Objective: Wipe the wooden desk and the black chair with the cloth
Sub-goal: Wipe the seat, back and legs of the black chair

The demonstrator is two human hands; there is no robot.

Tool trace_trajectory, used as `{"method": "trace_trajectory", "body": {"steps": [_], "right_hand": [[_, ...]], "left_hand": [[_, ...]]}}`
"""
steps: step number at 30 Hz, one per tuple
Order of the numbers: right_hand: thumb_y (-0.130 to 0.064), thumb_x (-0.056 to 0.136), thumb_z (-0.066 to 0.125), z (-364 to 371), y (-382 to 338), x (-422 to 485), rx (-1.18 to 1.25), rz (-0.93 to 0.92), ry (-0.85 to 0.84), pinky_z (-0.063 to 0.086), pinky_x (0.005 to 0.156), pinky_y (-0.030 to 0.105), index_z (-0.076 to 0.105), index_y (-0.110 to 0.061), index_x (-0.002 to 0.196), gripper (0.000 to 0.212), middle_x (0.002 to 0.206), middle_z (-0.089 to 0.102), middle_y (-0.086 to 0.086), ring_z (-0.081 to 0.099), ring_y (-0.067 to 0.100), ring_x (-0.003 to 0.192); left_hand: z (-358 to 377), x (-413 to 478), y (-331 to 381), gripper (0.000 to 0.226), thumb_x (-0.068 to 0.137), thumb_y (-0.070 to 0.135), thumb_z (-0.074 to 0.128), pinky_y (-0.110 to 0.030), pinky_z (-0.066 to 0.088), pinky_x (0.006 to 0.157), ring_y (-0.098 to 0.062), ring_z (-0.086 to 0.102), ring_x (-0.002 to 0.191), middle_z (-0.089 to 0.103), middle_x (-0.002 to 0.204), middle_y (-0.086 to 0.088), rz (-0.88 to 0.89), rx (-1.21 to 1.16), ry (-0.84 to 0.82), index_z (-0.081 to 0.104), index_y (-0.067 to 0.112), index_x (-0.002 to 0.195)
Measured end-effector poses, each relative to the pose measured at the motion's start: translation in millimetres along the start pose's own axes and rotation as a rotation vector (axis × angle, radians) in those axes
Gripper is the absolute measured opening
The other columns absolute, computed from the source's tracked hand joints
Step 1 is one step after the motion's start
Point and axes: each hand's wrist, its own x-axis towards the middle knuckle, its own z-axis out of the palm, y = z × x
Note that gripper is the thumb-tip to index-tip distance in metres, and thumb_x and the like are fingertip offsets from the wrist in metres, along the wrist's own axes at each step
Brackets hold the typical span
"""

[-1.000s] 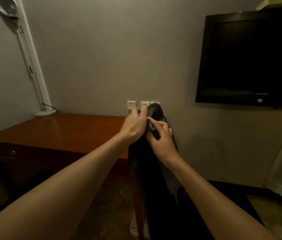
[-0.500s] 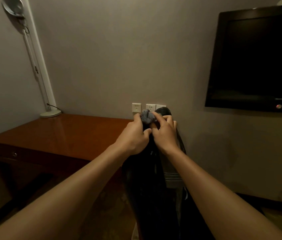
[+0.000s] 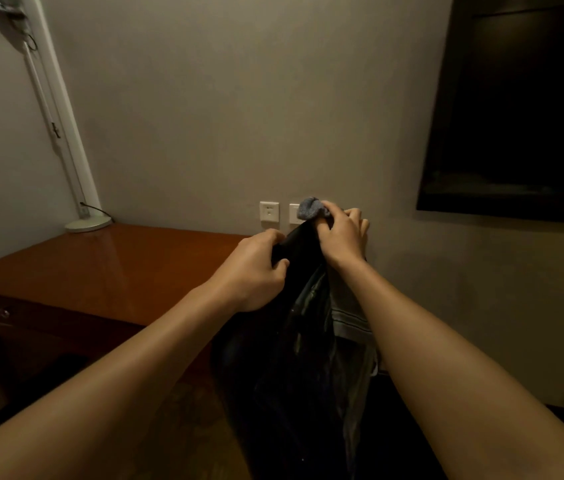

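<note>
Beside the wooden desk (image 3: 100, 268), right hand (image 3: 342, 237) pinches cloth (image 3: 310, 207) atop black chair (image 3: 294, 341); left hand (image 3: 252, 271) grips it.

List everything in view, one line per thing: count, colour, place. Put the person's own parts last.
desk: one, reddish-brown wood, left, against the wall.
lamp: one, white, base on the desk's far corner.
wall sockets: two show, white, on the wall behind the chair top.
television: one, black, on the wall, upper right.
chair: one, black, centre, beside the desk.
clothes: dark and grey striped, count unclear, draped over the chair.
cloth: one, blue-grey, bunched on the chair top.
left grip: one bare hand, holding the chair's top edge.
right grip: one bare hand, pinching the cloth.
</note>
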Motion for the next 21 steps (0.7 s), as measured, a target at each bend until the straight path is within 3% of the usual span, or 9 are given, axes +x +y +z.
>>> {"method": "trace_trajectory", "body": {"steps": [7,11,13,21], "right_hand": [[-0.031,0.099,0.048,11.6,20.0,30.9,0.043,0.089,-0.001,0.032,0.103,0.037,0.051,-0.035,0.14,0.041,0.132,0.041,0.013,0.036,0.036,0.123],[-0.03,0.101,0.046,12.5,26.6,44.6,0.087,0.153,0.01,0.031,0.103,0.035,0.051,-0.034,0.138,0.038,0.137,0.039,0.014,0.036,0.036,0.124],[-0.031,0.102,0.045,9.5,32.9,54.5,0.093,0.182,-0.006,0.03,0.106,0.035,0.05,-0.034,0.139,0.038,0.14,0.038,0.015,0.036,0.037,0.126],[-0.033,0.102,0.042,16.8,52.4,77.9,0.143,0.272,-0.011,0.032,0.107,0.04,0.048,-0.034,0.14,0.038,0.141,0.041,0.015,0.041,0.04,0.127]], "left_hand": [[1.1,12.3,-8.5,0.037,0.099,0.02,0.059,-0.005,0.045,0.065,-0.003,0.059,0.1,0.061,0.119,0.009,0.027,0.007,-0.015,0.053,0.02,0.136],[2.0,18.7,-11.2,0.039,0.098,0.022,0.06,-0.026,0.055,0.087,-0.012,0.063,0.107,0.064,0.124,0.0,0.04,0.033,-0.018,0.054,0.019,0.137],[4.1,22.1,-10.8,0.04,0.098,0.023,0.061,-0.032,0.056,0.091,-0.013,0.063,0.109,0.065,0.124,0.0,0.04,0.031,-0.018,0.054,0.02,0.137],[6.3,27.1,-17.9,0.037,0.099,0.025,0.06,-0.027,0.055,0.088,-0.009,0.062,0.107,0.064,0.124,0.003,0.037,0.004,-0.031,0.053,0.024,0.136]]}}
